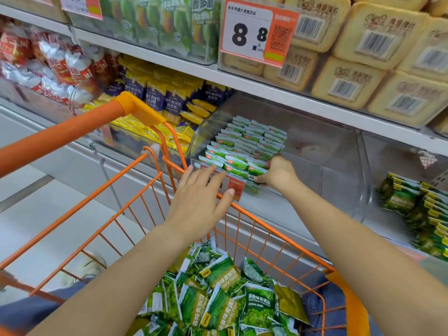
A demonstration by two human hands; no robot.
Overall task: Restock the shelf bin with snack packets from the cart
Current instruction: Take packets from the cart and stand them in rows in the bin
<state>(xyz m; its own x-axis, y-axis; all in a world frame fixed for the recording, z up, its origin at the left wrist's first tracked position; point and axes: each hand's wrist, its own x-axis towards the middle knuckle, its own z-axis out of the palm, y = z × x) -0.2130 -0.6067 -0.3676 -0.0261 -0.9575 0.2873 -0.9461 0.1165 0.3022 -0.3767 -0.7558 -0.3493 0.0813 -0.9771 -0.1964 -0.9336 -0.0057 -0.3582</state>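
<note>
At the bottom centre of the frame, the snack packets (225,301) lay heaped loose in the orange cart (135,190); they looked like small foil pillow bags, light, soft and slippery, so a handful would likely slide apart unless pinched by the crimped ends or squeezed flat between fingers and thumb. Above them, mid-frame, the left hand (198,202) hovered over the cart's far rim with fingers straight and spread, holding nothing. Just right of it, the right hand (278,173) reached into the front of the clear shelf bin (315,151), its fingers curled round the edge of the front row of green packets (244,151); whether it gripped one packet or merely pressed the row upright was hard to tell, since the fingertips sat behind the packets. The bin's left part held neat upright rows, the right part stood bare. The price tag on the bin's front lip was mostly covered by the left hand, and the cart's lower packets were cut off by the frame's bottom edge.
</note>
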